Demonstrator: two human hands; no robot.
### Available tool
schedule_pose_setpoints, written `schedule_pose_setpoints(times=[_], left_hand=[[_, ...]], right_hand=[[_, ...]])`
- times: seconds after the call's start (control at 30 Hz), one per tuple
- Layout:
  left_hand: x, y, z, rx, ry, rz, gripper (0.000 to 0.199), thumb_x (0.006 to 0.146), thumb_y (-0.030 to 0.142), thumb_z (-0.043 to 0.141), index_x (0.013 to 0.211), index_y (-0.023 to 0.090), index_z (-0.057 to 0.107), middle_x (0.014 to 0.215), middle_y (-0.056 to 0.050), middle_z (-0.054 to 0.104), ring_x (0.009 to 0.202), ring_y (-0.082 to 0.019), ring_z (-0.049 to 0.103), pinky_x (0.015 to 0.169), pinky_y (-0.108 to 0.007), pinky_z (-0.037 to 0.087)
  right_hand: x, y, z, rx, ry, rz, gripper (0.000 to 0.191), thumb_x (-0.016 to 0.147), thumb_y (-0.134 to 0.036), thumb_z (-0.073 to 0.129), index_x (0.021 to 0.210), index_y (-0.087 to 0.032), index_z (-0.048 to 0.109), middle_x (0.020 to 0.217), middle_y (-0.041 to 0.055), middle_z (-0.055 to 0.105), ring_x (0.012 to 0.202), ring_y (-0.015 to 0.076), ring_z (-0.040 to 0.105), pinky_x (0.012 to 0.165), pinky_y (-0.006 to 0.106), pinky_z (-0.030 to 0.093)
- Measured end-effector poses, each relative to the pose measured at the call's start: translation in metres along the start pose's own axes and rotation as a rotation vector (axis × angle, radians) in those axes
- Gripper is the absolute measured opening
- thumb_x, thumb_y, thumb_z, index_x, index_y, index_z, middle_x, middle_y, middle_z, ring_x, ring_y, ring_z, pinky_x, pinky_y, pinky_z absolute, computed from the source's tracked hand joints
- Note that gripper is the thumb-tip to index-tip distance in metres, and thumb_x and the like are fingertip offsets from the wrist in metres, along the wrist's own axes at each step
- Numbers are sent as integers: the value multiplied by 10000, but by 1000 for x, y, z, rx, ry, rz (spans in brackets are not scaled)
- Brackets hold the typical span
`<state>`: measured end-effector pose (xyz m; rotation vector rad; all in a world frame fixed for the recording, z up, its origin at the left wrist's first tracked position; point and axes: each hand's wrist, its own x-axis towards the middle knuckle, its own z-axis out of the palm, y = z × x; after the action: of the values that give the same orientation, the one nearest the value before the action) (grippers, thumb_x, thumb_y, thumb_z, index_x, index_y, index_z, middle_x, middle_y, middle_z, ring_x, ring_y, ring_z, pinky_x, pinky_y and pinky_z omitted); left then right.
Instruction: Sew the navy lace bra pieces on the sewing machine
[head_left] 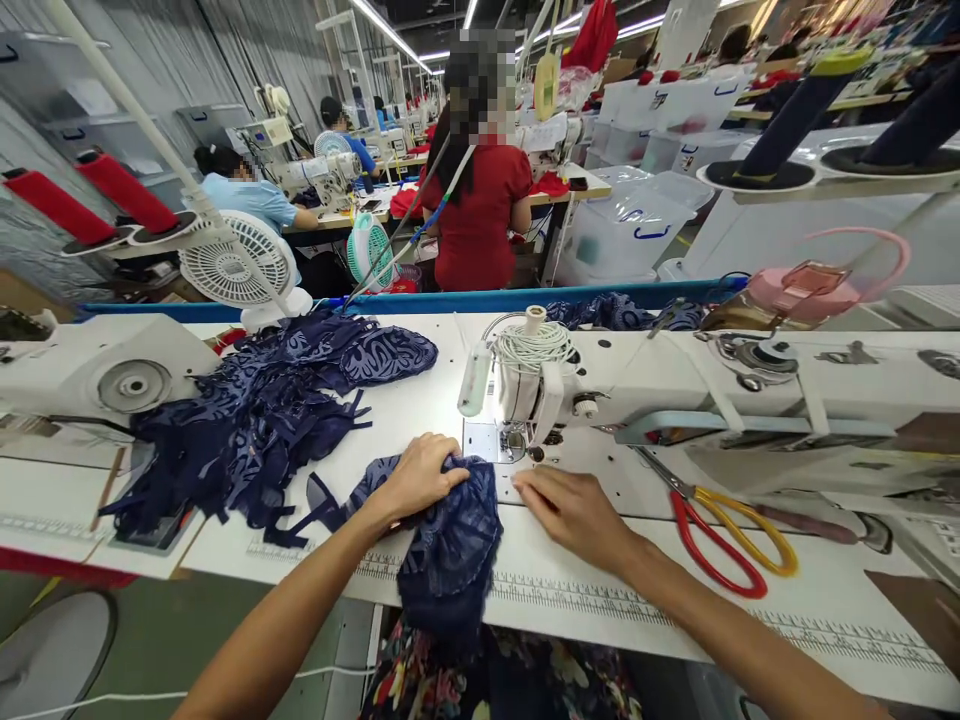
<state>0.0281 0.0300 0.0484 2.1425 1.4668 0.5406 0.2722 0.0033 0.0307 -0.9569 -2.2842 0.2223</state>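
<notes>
A navy lace bra piece, with a rounded cup, lies at the front of the sewing machine and hangs over the table's front edge. My left hand is closed on its upper edge, thumb on top, just left of the needle plate. To the right of the cloth and apart from it, my right hand rests low over the table, fingers curled together. Its fingertips point toward the presser foot; anything pinched in them is too small to make out.
A heap of navy lace pieces lies at left, beside another machine. Scissors with red and yellow handles lie at right under the machine arm. A printed ruler runs along the front edge. A co-worker in red sits ahead.
</notes>
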Motion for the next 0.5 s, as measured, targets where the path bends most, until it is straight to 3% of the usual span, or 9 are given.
schedule_pose_setpoints(times=[0.07, 0.13, 0.23, 0.37, 0.5], left_hand=[[-5, 13, -4, -72, -30, 1, 227, 887, 377, 529, 790, 176, 568, 730, 10, 565, 696, -156, 536, 651, -260, 437], [-13, 30, -5, -272, -61, -35, 310, 929, 442, 449, 810, 170, 539, 709, 25, 510, 642, -127, 487, 588, -221, 398], [-26, 55, -3, -726, -123, -140, 374, 919, 524, 465, 803, 171, 504, 717, 25, 477, 659, -118, 450, 613, -210, 377], [-37, 66, 0, -943, -155, -182, 365, 906, 523, 521, 802, 173, 510, 755, 21, 486, 721, -119, 443, 684, -214, 368], [-40, 57, -10, -901, -252, -215, 327, 829, 484, 655, 915, 175, 591, 797, 13, 551, 715, -120, 469, 677, -217, 367]], right_hand=[[0, -29, -5, 235, -84, 132, 232, 985, -246, 420, 909, -210, 636, 706, 6, 639, 603, 121, 589, 546, 228, 442], [-1, -55, -4, 551, -127, 408, 197, 977, -339, 451, 935, -221, 603, 714, -4, 611, 604, 126, 587, 525, 225, 448], [-1, -79, 6, 847, -54, 646, 270, 885, -452, 596, 1022, -229, 531, 827, -5, 570, 700, 141, 563, 573, 238, 467], [-3, -83, 8, 906, 97, 719, 301, 843, -471, 637, 812, -223, 469, 756, -38, 436, 669, 124, 441, 579, 233, 404], [-11, -66, -22, 1039, 8, 700, 308, 902, -485, 551, 770, -213, 493, 713, -37, 432, 663, 127, 420, 603, 242, 370]])
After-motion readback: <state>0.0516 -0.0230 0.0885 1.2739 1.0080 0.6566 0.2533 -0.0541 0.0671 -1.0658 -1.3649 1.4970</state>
